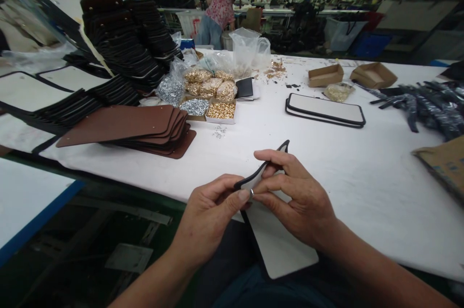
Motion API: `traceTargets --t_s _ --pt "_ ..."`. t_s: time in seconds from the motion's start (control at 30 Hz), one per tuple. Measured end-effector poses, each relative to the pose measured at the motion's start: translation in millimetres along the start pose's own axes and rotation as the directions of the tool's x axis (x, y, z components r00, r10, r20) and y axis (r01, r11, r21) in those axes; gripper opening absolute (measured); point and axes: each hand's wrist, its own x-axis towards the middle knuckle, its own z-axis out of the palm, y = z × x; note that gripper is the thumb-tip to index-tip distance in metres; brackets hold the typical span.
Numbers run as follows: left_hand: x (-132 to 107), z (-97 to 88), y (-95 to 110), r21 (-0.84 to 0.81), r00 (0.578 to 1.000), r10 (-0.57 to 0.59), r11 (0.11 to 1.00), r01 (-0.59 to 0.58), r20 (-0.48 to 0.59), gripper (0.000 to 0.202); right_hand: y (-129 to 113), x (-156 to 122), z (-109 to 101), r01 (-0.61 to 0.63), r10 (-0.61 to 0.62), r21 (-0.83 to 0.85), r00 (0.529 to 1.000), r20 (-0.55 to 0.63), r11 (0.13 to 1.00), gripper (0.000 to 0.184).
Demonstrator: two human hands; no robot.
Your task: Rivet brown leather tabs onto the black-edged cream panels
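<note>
A flexible panel (281, 238), pale grey on this face with a black edge, rests over my lap, its upper end bent up in a curve. My left hand (205, 216) is closed on the panel's left corner, thumb on the pale face. Between thumb and forefinger, my right hand (302, 197) pinches a small shiny silver metal piece (251, 193) right at that corner, against the left thumb tip. The other right fingers reach behind the bent edge. Whether the metal piece passes through the panel is hidden by the fingertips.
Left, brown panels (126, 126) lie stacked before taller dark stacks (126, 42). Boxes of silver pieces (195, 107) and gold pieces (221, 110) stand mid-table. Two pale panels (326, 110), small cartons (325, 76) and black strips (431, 105) lie right. A person (218, 13) bends beyond the table.
</note>
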Motion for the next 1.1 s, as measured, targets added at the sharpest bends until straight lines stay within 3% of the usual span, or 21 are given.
traceTargets --t_s 0.4,0.73,1.0,1.1 --pt "0 1.8 -2 0.011 1.000 -0.011 1.000 0.011 -0.011 0.022 0 -2 -1 -0.017 0.017 -0.009 0.999 0.035 1.000 0.016" --pt "-2 11.7 5 0.149 0.994 0.040 0.989 -0.025 -0.098 0.020 -2 -6 -2 -0.061 0.062 -0.079 0.998 0.010 0.995 0.010" --pt "-1 12.0 1 0.196 0.995 0.042 0.980 -0.024 -0.087 0.019 0 -6 -7 -0.068 0.072 -0.070 0.996 0.060 0.995 0.011" --pt "-3 13.4 3 0.276 0.991 0.093 0.959 -0.063 -0.099 0.015 -1 -5 -7 -0.075 0.079 -0.082 0.995 0.055 0.994 0.011"
